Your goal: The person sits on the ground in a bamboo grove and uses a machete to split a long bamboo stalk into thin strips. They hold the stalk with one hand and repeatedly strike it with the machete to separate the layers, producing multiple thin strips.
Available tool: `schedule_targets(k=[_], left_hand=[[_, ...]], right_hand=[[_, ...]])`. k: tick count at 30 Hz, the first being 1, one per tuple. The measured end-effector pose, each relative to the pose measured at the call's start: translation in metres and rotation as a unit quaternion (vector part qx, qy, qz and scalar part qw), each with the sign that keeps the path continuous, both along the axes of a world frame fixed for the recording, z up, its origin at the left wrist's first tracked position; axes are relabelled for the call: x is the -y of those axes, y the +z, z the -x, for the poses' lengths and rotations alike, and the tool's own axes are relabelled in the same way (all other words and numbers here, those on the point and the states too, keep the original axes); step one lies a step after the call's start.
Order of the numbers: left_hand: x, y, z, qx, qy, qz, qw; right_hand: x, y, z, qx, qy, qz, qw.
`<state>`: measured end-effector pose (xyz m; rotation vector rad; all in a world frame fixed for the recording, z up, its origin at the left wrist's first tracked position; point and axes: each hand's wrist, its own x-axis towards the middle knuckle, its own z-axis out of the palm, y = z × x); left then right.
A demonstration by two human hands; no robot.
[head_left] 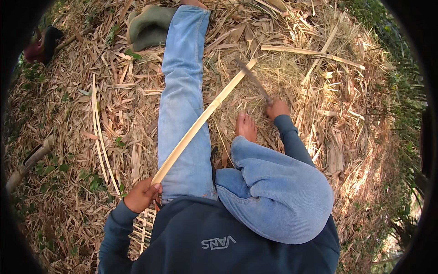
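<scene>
My left hand (140,195) pinches the near end of a long, pale bamboo strip (197,124). The strip runs slanting across my outstretched leg in blue jeans, its far end up and to the right. Around the handle of a long, dark-bladed knife (256,81), my right hand (277,108) is closed. The blade crosses the strip near its far end; whether it touches or cuts in, I cannot tell. My bare foot (246,127) rests below the blade, close to my right hand.
Shavings and dry leaves cover the ground. Two thin strips (101,137) lie to the left, another strip (315,52) at the far right. An olive rubber boot (149,28) lies by my far foot. Woven slats (143,228) show beside my left hip, and a wooden pole (29,165) stands left.
</scene>
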<state>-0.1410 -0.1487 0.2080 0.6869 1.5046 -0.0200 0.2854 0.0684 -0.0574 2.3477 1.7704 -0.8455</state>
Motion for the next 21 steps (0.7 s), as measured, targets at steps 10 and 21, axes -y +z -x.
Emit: schedule_targets(k=[10,21], left_hand=[[-0.002,-0.014,-0.013,0.116,0.139,0.053,0.982],[-0.013,-0.009,-0.007,0.099,0.121,0.041,0.987]], right_hand=[[0.101,0.039,0.022,-0.131,0.211,-0.064,0.966],[0.108,0.053,0.006,-0.119,0.253,-0.071,0.958]])
